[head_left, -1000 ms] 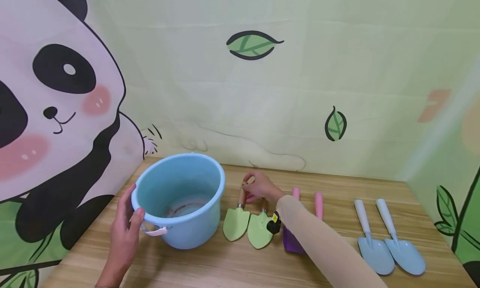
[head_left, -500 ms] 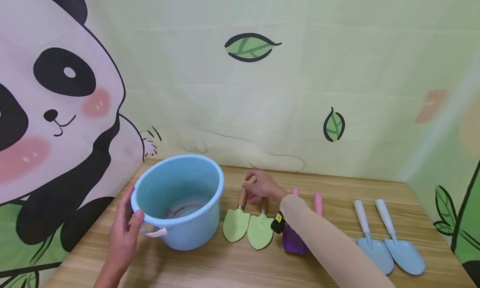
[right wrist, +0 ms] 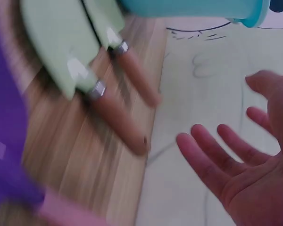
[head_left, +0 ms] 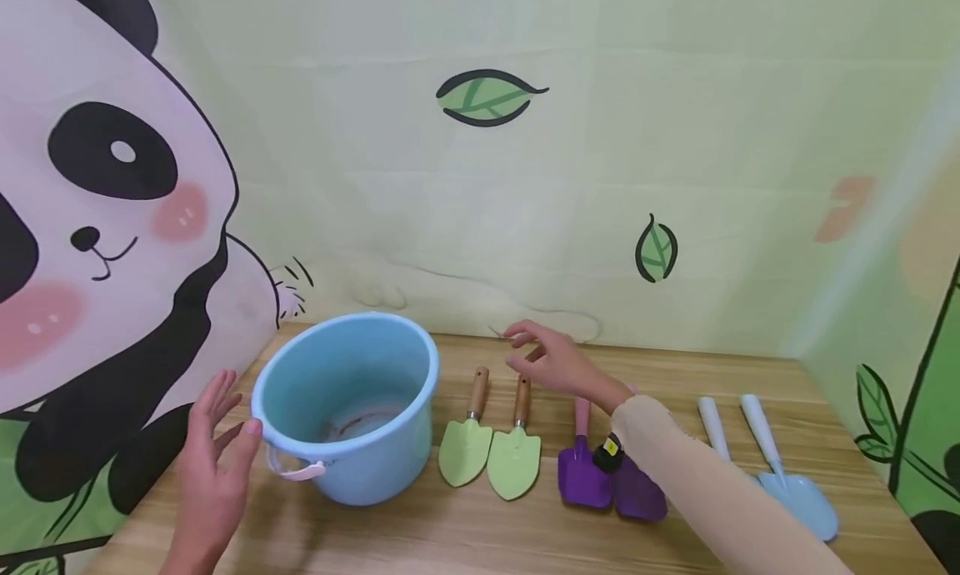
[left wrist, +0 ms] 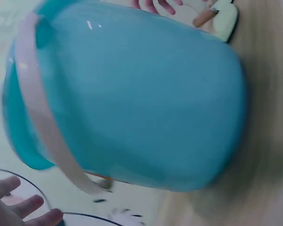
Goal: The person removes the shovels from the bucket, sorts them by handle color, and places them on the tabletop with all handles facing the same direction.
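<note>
A light blue bucket (head_left: 378,467) with a white handle (head_left: 303,472) stands upright on the wooden table. Beside its left rim is my left hand (head_left: 213,471), fingers spread and holding nothing; the left wrist view shows those fingers (left wrist: 28,207) apart from the bucket wall. My right hand (head_left: 558,365) hovers with relaxed, parted fingers over the wooden handle of the right green trowel (head_left: 514,462). Another green trowel (head_left: 466,452) lies between that one and the bucket. In the right wrist view, both wooden handles lie on the table, clear of the right hand (right wrist: 245,174).
Two purple shovels (head_left: 585,479) with pink handles lie right of the green trowels, partly under my right sleeve (head_left: 697,475). Farther right are two light blue trowels (head_left: 802,504), one mostly covered by the sleeve. A panda-printed backdrop (head_left: 360,183) rises behind the table.
My left hand has come off the bucket rim and moved left. The right hand has lifted from the green trowel handles and shifted right, its fingers opening. The trowels lie where they were.
</note>
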A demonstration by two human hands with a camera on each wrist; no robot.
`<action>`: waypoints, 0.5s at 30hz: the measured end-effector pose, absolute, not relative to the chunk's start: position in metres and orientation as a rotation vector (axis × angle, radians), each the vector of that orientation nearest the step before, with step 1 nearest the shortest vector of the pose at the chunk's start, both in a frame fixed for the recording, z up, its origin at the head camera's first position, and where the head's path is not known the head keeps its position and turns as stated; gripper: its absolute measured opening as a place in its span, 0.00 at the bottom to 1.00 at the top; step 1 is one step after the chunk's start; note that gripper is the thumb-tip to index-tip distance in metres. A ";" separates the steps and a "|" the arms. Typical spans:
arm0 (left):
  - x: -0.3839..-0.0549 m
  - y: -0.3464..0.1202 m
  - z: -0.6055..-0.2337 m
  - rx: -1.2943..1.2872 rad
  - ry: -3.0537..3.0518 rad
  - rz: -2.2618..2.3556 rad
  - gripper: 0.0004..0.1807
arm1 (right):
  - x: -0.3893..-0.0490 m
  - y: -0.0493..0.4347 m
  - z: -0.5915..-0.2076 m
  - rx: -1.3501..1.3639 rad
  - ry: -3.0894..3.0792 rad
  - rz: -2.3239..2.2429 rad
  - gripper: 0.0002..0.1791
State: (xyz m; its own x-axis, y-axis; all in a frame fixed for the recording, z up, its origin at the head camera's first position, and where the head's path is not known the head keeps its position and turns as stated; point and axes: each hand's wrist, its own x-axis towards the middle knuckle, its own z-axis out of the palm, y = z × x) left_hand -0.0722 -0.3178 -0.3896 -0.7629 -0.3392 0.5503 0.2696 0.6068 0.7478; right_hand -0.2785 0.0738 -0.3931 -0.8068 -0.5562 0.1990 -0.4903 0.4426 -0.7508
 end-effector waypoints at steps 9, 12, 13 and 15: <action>-0.064 -0.293 -0.351 -0.228 -2.033 -0.845 0.40 | -0.258 0.128 -0.392 -1.064 2.734 -1.260 0.33; -0.063 -0.278 -0.341 -0.336 -2.018 -0.792 0.40 | -0.251 0.145 -0.393 -1.090 2.826 -1.172 0.35; -0.063 -0.272 -0.338 -0.356 -2.029 -0.783 0.40 | -0.249 0.151 -0.393 -1.092 2.857 -1.140 0.36; -0.063 -0.259 -0.331 -0.403 -2.042 -0.771 0.41 | -0.246 0.163 -0.395 -1.078 2.907 -1.091 0.37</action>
